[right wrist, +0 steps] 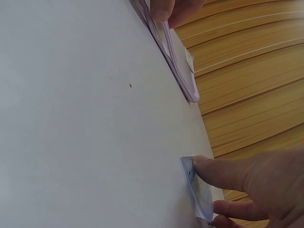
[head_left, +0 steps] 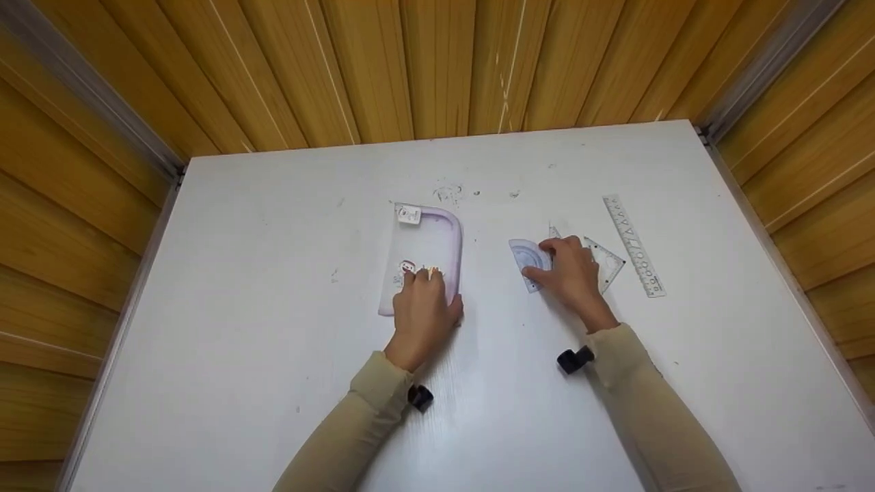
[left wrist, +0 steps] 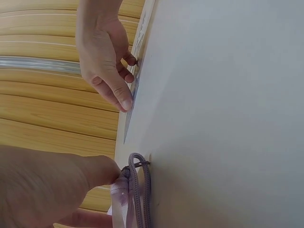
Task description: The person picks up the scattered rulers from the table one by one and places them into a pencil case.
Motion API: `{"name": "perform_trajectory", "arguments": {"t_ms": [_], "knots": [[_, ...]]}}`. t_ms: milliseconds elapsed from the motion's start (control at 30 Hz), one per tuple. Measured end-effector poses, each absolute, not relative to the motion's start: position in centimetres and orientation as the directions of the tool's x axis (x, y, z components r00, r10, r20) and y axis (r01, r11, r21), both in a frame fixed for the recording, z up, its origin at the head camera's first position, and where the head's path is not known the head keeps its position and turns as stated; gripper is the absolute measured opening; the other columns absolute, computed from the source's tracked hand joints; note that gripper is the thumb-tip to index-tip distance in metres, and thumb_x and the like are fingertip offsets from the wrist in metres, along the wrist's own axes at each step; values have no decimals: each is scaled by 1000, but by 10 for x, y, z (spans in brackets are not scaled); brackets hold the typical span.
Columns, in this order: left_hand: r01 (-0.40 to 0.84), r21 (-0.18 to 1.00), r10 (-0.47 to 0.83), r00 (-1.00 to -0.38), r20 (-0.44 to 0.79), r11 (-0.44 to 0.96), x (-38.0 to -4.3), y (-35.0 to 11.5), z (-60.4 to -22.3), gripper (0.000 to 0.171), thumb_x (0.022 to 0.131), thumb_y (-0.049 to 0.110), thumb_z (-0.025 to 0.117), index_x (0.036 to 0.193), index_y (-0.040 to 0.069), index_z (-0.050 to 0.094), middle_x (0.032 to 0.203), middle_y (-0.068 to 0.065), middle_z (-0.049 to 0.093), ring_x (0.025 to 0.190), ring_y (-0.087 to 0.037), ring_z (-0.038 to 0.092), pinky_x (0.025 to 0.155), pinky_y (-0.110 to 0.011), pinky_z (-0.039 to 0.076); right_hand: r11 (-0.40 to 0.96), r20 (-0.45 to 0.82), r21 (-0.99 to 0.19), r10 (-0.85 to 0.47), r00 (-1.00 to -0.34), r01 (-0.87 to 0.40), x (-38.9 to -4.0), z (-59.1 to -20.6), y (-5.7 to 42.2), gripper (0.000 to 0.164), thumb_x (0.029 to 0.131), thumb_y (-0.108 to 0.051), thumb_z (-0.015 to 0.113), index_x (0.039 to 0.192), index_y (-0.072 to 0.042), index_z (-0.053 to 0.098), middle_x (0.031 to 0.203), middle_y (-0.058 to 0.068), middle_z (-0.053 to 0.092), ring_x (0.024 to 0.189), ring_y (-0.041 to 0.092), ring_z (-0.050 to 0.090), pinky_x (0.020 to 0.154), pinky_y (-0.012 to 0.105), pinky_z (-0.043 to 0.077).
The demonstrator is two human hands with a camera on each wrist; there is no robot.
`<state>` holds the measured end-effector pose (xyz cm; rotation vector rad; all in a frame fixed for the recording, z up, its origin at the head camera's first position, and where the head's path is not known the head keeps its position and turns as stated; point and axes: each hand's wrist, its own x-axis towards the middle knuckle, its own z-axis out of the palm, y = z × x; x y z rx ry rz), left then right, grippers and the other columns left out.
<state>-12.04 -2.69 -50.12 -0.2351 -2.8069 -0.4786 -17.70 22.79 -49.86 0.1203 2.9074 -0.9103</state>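
Observation:
A clear zip pouch point(head_left: 431, 239) with a lilac zip edge lies flat on the table, with cartoon prints on its face. My left hand point(head_left: 420, 304) grips its near end, fingers over the top and thumb at the zipped side, beside the zip's end point(left wrist: 137, 164). To the right, my right hand point(head_left: 573, 273) pinches a bluish transparent protractor point(head_left: 525, 254) between thumb and fingers. In the right wrist view the protractor point(right wrist: 194, 185) stands tilted up from the table. Partly hidden beneath that hand are clear set squares point(head_left: 608, 263).
A clear ruler point(head_left: 634, 246) lies slanted at the right of the white table point(head_left: 260, 273). A small white piece with a printed face point(head_left: 409, 215) is at the pouch's far left corner. Wood-patterned walls point(head_left: 437, 68) stand behind and at both sides.

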Motion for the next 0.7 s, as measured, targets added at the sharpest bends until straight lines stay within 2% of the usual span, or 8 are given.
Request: {"name": "perform_trajectory", "arguments": {"t_ms": [200,333,533,600,700], "knots": [[200,336,100,-951,292,920,-119,-26,-501,29,87,27,76,97,1,69,91,-16,69,84,-34,65,59,-51,55,792,-117,-599,64,-991,122,-178,-496,226,59,85,-24,83,134,1,60,129,23,56,115,39,53,99,56,40],[202,363,87,-947,309,910,-118,-26,-501,24,87,22,75,96,0,67,82,-17,68,78,-35,66,59,-50,55,753,-141,-642,70,-987,145,-179,-493,226,50,89,-16,78,133,-1,60,125,21,62,110,34,56,95,50,44],[220,404,80,-939,336,888,-118,-25,-499,10,86,8,68,84,2,61,70,-15,63,66,-34,65,54,-48,53,715,-170,-682,51,-984,155,-184,-485,233,28,94,-8,69,121,-4,69,110,18,69,89,27,64,71,36,51],[225,412,81,-937,339,883,-118,-25,-498,8,86,5,66,82,3,59,67,-15,62,64,-34,65,53,-48,52,705,-180,-692,40,-983,156,-186,-482,236,25,94,-7,67,119,-3,71,107,17,71,79,24,66,63,32,53],[227,417,80,-936,342,880,-119,-26,-498,7,87,4,64,82,3,59,67,-15,63,65,-35,66,53,-48,52,668,-205,-725,22,-979,167,-188,-478,242,26,95,-7,67,121,0,70,107,19,73,68,23,69,58,32,56]]}}
